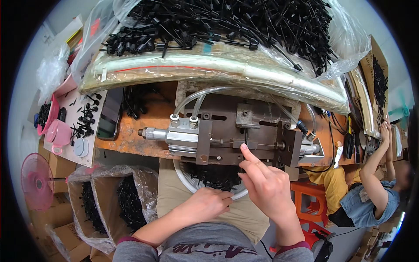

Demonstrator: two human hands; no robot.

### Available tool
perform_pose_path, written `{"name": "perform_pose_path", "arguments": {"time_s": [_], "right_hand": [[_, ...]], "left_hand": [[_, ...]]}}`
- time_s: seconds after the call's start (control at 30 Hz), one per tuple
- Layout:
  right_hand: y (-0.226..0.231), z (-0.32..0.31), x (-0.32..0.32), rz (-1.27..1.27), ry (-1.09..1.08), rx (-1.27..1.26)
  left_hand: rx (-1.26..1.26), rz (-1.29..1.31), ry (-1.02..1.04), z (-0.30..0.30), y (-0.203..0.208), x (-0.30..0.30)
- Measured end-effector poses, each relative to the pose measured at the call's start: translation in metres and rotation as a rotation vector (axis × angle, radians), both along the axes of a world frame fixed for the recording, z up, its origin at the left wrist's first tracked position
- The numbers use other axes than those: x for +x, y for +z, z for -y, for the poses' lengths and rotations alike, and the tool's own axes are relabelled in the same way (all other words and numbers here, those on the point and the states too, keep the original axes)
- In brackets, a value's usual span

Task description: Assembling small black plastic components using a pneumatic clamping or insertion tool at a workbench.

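My right hand (267, 185) reaches up to the machine with its index finger stretched out. That fingertip touches a thin black rod-like part (246, 136) at the middle of the metal fixture (205, 146); the other fingers are bent, with nothing visible in them. My left hand (208, 204) rests lower, its fingers curled together at the near edge of a round white basket (183, 181). Small black parts (214, 174) fill the basket on my lap. The left fingertips are partly hidden, and what they hold, if anything, cannot be made out.
A large heap of black stemmed parts (209, 22) lies in a plastic-lined box (218, 74) behind the machine. Air tubes (205, 91) arch over the fixture. Lined cartons (107, 196) stand at lower left, near a pink fan (37, 177). A co-worker (371, 192) sits at right.
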State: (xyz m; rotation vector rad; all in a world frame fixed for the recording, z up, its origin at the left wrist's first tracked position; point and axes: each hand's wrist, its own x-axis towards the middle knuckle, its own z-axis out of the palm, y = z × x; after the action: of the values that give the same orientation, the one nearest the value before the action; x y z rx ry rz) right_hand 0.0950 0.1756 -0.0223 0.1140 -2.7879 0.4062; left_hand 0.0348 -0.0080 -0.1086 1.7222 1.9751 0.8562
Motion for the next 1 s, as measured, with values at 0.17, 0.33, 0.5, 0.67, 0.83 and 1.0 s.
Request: {"name": "perform_pose_path", "arguments": {"time_s": [0.17,0.33,0.5,0.67,0.83,1.0], "right_hand": [[0.029,-0.011,-0.009,0.057,0.069,-0.14],[0.083,-0.024,-0.075,-0.24,0.017,-0.191],[0.109,-0.068,-0.178,-0.396,-0.015,0.027],[0.119,-0.066,-0.245,0.028,-0.316,0.141],[0.108,-0.057,-0.261,0.089,-0.393,0.247],[0.107,-0.055,-0.263,0.144,-0.37,0.281]], "left_hand": [[0.057,-0.056,0.058,0.003,0.01,0.0],[0.115,-0.096,0.092,0.008,0.01,-0.001],[0.153,-0.069,0.046,0.008,0.006,0.004],[0.141,-0.037,0.033,0.01,0.003,0.006],[0.133,-0.039,0.029,0.011,0.002,0.004],[0.149,-0.046,0.043,0.012,-0.002,0.006]]}}
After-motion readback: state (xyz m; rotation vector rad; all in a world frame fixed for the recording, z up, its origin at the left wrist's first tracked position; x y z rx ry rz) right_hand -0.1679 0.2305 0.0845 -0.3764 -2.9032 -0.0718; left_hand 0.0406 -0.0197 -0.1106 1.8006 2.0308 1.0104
